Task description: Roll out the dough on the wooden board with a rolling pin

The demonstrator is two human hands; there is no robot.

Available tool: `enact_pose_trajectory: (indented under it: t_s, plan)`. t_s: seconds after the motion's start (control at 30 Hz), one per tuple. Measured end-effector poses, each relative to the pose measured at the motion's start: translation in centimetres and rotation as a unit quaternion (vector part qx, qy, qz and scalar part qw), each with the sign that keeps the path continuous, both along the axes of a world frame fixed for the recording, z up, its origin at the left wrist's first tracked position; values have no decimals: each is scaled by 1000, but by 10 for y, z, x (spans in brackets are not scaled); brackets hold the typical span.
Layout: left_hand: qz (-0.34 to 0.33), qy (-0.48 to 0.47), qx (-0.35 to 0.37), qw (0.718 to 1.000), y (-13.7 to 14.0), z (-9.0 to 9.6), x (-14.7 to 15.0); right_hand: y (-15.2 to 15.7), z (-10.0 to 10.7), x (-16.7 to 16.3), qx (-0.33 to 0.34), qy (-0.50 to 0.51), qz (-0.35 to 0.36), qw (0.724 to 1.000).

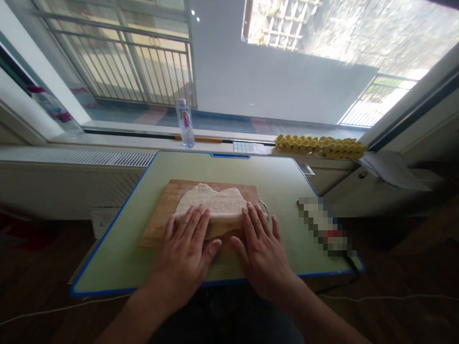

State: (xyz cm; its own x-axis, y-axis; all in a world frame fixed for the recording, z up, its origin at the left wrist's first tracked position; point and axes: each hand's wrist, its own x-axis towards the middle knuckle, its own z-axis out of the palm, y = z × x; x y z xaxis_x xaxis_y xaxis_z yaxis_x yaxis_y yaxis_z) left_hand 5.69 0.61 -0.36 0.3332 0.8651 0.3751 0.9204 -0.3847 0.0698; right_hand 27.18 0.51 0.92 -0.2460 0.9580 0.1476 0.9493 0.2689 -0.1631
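Note:
A flattened sheet of dough [211, 198] lies on a wooden cutting board [161, 210], its outline uneven at the far edge. Across the dough runs a pale rolling pin [225, 216], only its middle showing between my hands. My left hand [188, 243] rests flat over the pin's left end, fingers stretched forward and thumb pointing inward. On the pin's right end lies my right hand [263, 243], also flat with fingers extended. Neither hand wraps around the pin. The board's metal handle [264, 206] sticks out beside my right fingertips.
The board stands on a small green table [276, 179] with a blue rim. At its right edge lies a blurred-out object [324, 227] with a dark strap. A plastic bottle [185, 124] and yellow corrugated trays [319, 145] sit on the windowsill; a radiator grille [79, 156] runs left.

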Motion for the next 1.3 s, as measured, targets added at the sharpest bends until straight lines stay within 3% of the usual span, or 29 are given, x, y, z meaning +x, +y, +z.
enact_pose_trajectory:
  t_s: [0.2,0.3,0.4,0.6,0.7,0.8,0.97,1.07,1.17,1.3]
  plan:
    - [72,37,-198,977,125,41,17,129,29,-22,-62,7,-60,996]
    - [106,25,-225,968,152,51,23,155,36,-27,-98,11,-83,992]
    - [87,19,-170,981,127,42,21,130,33,-24,-73,9,-60,995]
    - [-26,2,-13,1000,-5,8,1,-3,5,4,11,6,22,1000]
    - [-52,3,13,999,-33,-1,-4,-34,-6,11,44,-2,51,998]
    - [-24,3,-13,1000,-4,1,0,-5,-3,6,25,-1,28,999]
    - [44,33,-141,988,110,32,16,113,22,-16,-58,0,-40,998]
    - [74,45,-214,973,155,48,22,157,34,-24,-90,0,-64,994]
    - [83,39,-211,973,150,48,24,151,33,-25,-83,6,-58,995]
    - [40,18,-83,996,72,28,15,71,17,-15,-10,10,-33,999]
